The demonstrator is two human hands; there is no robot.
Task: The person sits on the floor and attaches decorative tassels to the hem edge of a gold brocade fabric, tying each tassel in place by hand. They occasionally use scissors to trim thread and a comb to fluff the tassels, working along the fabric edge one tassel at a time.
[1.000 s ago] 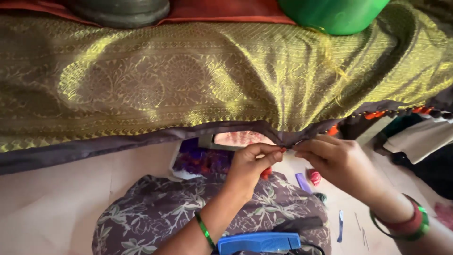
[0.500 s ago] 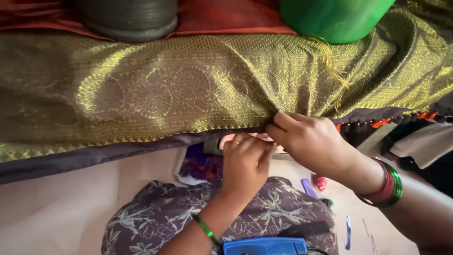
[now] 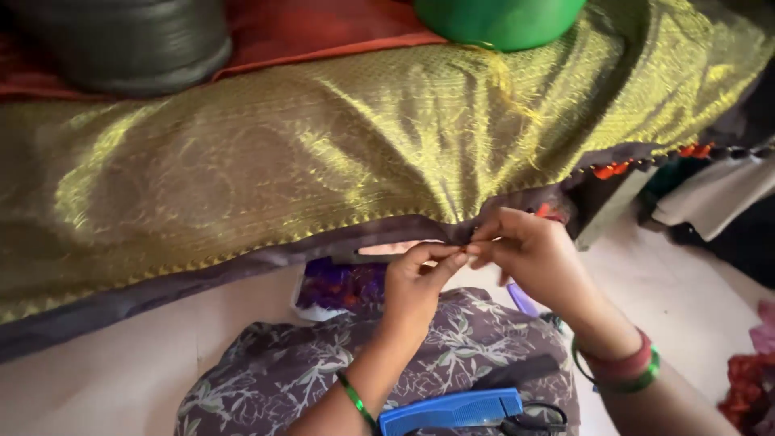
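Both hands meet at the dark hem point(image 3: 242, 262) of the gold brocade cloth point(image 3: 323, 161), which drapes just above them. The left hand point(image 3: 416, 287) pinches the edge between thumb and forefinger; the right hand point(image 3: 537, 258) pinches beside it, fingertips nearly touching, possibly on a thread. Keeping the edge taut with small, close grips suits the work. Both wrists angle upward from the floral-print lap point(image 3: 323, 371); a blue comb point(image 3: 452, 410) lies below them.

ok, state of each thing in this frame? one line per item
Gold fabric: draped, creased, dark edge hanging.
Left hand: fingers pinched at the fabric edge.
Right hand: fingers pinched at the same spot, meeting the left.
Blue comb: lying flat on the lap.
Scissors: lying beside the comb; blades hidden.
Green tub: resting on the fabric.
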